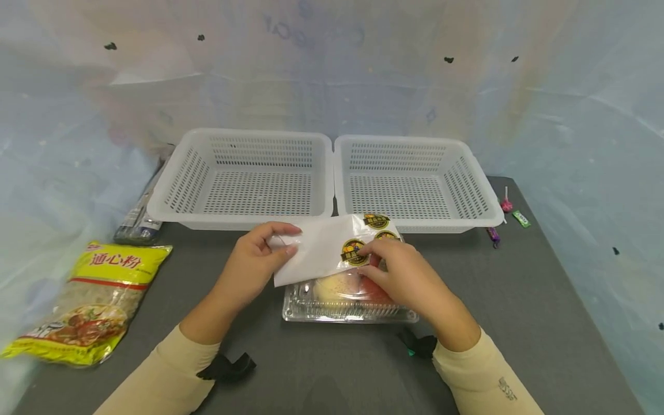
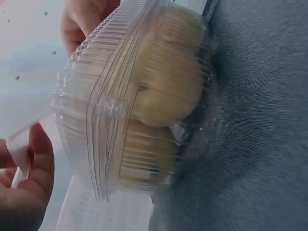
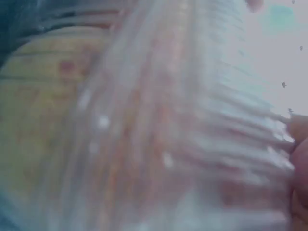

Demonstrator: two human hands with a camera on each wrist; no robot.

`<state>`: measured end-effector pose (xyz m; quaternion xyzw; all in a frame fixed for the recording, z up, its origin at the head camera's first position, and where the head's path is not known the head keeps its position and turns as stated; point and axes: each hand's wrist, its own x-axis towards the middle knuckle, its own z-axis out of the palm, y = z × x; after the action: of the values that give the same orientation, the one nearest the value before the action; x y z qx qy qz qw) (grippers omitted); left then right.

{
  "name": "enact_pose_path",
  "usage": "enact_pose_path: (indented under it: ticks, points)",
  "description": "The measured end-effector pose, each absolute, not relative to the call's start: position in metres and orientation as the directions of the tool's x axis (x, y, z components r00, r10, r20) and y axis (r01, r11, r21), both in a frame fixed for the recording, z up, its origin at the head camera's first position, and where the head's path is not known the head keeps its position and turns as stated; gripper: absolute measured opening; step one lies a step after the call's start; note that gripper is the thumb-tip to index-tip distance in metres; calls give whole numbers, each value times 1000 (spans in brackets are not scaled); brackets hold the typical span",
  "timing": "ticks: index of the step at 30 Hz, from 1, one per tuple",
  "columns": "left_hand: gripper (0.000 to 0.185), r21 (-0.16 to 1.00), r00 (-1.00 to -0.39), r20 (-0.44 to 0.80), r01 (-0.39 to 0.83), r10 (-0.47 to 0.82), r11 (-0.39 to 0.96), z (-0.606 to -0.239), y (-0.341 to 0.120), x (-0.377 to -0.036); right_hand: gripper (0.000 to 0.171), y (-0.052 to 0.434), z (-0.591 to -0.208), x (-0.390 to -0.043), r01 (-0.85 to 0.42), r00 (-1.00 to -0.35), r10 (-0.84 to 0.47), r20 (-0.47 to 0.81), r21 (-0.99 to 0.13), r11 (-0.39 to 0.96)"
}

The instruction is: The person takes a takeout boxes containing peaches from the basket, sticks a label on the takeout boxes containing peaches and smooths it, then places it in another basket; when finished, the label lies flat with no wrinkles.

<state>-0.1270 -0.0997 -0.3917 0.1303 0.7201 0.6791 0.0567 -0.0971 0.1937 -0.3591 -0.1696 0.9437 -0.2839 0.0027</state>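
A white sheet of round black-and-gold stickers [image 1: 321, 248] is held above a clear plastic clamshell box [image 1: 353, 316]. My left hand [image 1: 254, 259] pinches its left end between thumb and fingers; the left wrist view also shows this hand [image 2: 29, 187] gripping white paper. At the right, the thumb and index finger of my right hand [image 1: 407, 276] pinch the sheet's lower edge by one sticker [image 1: 354, 252]. Inside the closed box lie yellow and reddish round fruits [image 2: 166, 86]. The right wrist view is blurred, with a yellow fruit [image 3: 43, 125] behind the plastic.
Two white perforated baskets [image 1: 241, 219] [image 1: 420, 223] stand side by side at the back. To the left are a yellow pasta bag [image 1: 98, 302] and a dark packet [image 1: 137, 222]. A lollipop [image 1: 506, 204], a green-wrapped candy [image 1: 521, 219] and a purple one [image 1: 493, 236] lie at the right.
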Motion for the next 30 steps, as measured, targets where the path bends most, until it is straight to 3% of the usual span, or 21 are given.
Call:
enact_pose_path:
  ticks: [5,10,23,30]
  points:
    - [32,994,-929,78,98,363,39,-399,-112,-120,29,202,-357,-90,-519,-851,-471,233,-509,687]
    - [33,988,-896,88,133,435,73,-404,-118,-119,32,201,-367,-91,-641,-759,-605,242,-444,626]
    - [39,995,-913,53,82,403,54,-410,-116,-122,15,200,-372,-97,-658,-730,-650,214,-476,583]
    - [41,996,-919,41,67,393,52,-412,-117,-125,20,199,-372,-100,-661,-722,-657,217,-498,562]
